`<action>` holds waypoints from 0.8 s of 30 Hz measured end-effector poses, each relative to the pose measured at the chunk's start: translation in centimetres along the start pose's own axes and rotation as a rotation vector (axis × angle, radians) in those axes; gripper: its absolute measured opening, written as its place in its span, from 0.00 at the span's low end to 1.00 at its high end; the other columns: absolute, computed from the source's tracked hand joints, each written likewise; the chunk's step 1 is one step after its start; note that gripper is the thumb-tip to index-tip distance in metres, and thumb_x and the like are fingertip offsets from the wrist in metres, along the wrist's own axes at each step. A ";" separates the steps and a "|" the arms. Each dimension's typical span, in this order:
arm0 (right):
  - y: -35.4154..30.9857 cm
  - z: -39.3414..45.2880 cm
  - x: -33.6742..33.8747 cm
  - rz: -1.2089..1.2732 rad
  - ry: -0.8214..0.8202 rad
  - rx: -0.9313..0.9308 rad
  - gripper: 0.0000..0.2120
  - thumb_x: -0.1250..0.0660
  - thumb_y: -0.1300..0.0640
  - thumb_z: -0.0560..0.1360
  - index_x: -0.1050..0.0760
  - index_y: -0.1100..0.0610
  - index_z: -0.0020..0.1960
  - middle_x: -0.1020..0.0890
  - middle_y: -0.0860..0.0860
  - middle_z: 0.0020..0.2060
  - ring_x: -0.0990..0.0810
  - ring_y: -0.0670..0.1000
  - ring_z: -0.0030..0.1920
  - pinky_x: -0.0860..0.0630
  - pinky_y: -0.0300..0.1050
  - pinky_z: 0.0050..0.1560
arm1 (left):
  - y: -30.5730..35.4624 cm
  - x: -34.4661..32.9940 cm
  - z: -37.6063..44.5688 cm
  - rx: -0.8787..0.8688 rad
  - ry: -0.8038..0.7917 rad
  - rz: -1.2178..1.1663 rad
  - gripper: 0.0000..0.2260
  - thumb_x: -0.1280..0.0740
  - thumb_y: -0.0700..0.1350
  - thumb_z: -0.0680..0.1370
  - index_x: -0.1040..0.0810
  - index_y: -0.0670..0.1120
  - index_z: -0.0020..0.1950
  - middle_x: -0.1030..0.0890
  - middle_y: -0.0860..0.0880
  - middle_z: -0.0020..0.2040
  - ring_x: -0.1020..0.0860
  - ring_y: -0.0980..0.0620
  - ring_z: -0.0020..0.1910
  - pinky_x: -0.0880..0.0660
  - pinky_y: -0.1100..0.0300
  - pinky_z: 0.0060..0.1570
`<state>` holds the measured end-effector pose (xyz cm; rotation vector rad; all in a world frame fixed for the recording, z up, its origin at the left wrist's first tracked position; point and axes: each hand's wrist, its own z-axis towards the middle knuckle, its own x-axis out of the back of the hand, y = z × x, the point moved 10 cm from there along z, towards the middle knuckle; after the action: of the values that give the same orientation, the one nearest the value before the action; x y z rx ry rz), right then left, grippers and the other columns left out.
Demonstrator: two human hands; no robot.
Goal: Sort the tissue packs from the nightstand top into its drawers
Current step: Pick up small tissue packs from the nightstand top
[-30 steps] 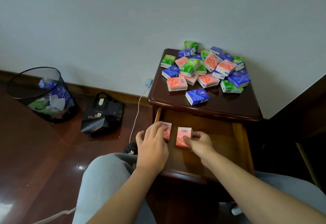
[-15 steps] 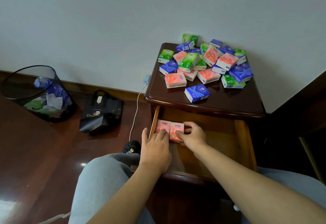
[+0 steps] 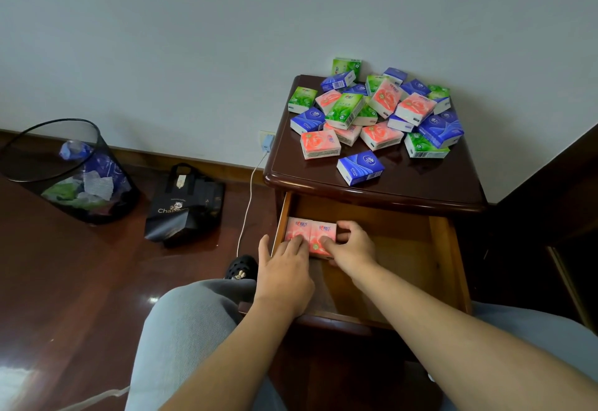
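Two pink tissue packs are set side by side, touching, in the back left corner of the open top drawer (image 3: 440, 248) of the nightstand (image 3: 420, 190). The left pink pack (image 3: 296, 229) is pressed by the straight fingertips of the left hand (image 3: 284, 276), whose thumb lies outside the drawer's left wall. The right pink pack (image 3: 320, 232) is held by the right hand (image 3: 351, 248), with fingers curled along its right side and thumb on its near face. Whether it is pinched firmly or merely nudged cannot be told for sure.

The remaining packs (image 3: 375, 112) are heaped on the nightstand top, in blue, green and pink, some overlapping; one blue pack (image 3: 359, 167) lies apart near the front edge. The sorting is judged to be at an early stage.

The packs are judged to be light and soft, with slick plastic wrapping that yields under pressure, and no fragility is expected. A hold across the two long narrow sides is suggested, thumb opposite fingers, since the broad faces may slip. Several could probably be taken at once, though a loose stack may slide apart.

A mesh bin (image 3: 64, 171), a black bag (image 3: 184, 206) and a charger cable (image 3: 249, 197) are seen on the floor beside the nightstand.
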<state>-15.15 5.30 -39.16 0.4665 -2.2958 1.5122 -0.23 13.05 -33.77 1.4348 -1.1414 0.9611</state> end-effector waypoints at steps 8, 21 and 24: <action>-4.4 -3.1 6.9 -0.197 0.209 0.140 0.18 0.36 0.39 0.80 0.22 0.50 0.38 0.17 0.45 0.34 0.20 0.43 0.35 0.30 0.39 0.30 | -0.2 6.2 -1.2 0.027 0.403 -0.184 0.11 0.38 0.51 0.83 0.25 0.56 0.64 0.22 0.56 0.59 0.24 0.55 0.59 0.37 0.51 0.69; -20.9 6.6 19.9 -0.661 0.496 0.398 0.29 0.29 0.42 0.76 0.30 0.56 0.70 0.26 0.57 0.68 0.30 0.62 0.68 0.33 0.55 0.69 | 2.1 15.3 10.9 0.203 0.414 -0.444 0.16 0.33 0.50 0.81 0.28 0.49 0.67 0.26 0.46 0.64 0.28 0.44 0.64 0.25 0.45 0.59; -20.0 9.7 20.8 -0.664 0.481 0.328 0.36 0.30 0.36 0.74 0.34 0.55 0.74 0.29 0.55 0.71 0.33 0.61 0.70 0.32 0.56 0.70 | 1.6 14.5 12.9 0.230 0.378 -0.408 0.23 0.33 0.51 0.82 0.33 0.47 0.75 0.29 0.45 0.71 0.31 0.42 0.70 0.26 0.43 0.64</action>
<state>-25.49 -12.76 -17.02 0.7589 -1.3441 1.4393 1.47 -2.03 -21.52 1.5094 -0.4494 1.0326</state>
